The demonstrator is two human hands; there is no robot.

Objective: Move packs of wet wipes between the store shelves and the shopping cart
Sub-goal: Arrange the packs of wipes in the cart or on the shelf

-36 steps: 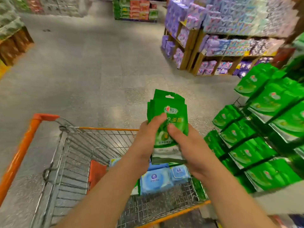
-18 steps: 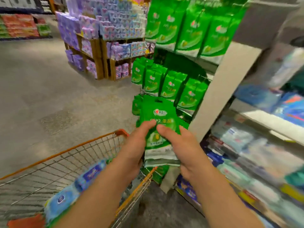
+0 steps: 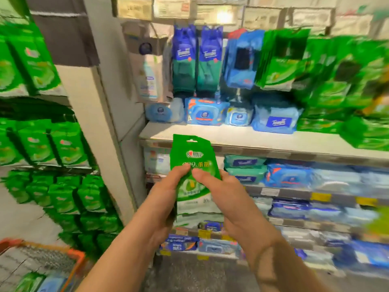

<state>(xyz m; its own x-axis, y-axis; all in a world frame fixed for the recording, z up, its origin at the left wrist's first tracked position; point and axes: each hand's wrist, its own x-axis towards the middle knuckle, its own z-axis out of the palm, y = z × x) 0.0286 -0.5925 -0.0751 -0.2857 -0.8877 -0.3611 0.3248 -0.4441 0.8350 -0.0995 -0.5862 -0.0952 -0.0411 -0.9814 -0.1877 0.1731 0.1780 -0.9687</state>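
Now, nearest first.
Left hand (image 3: pixel 166 192): thumb on the front of the green wipes pack (image 3: pixel 192 161), fingers curled round its left edge; clamped on it.
Right hand (image 3: pixel 223 192): thumb on the front beside the left thumb, fingers wrapped behind the right edge; also clamped on it.
Green wipes pack: held upright in the air, hang-hole tab at the top, in front of the front edge of the white shelf (image 3: pixel 273 142); not touching any shelf. More than one pack may be stacked in the grip; cannot tell.
Shopping cart (image 3: pixel 69 260): lower left corner of view, orange rim, a green and a blue pack blurred inside it.
White shelf: blue wipes packs (image 3: pixel 205 111) lie along its back edge; front strip bare.
Hanging packs: blue pouches (image 3: pixel 184 60) above the shelf's left end, green hanging packs (image 3: pixel 277 64) toward its right.
Side rack: rows of green packs (image 3: pixel 67 144) at left.
Step in hand, as judged: carrying the pack from cart side to shelves, for restocking.
Next move calls for: finding the matching green peg, likely upper right, lifting the pack and threading its tab hole onto the hook; one hand steadying.
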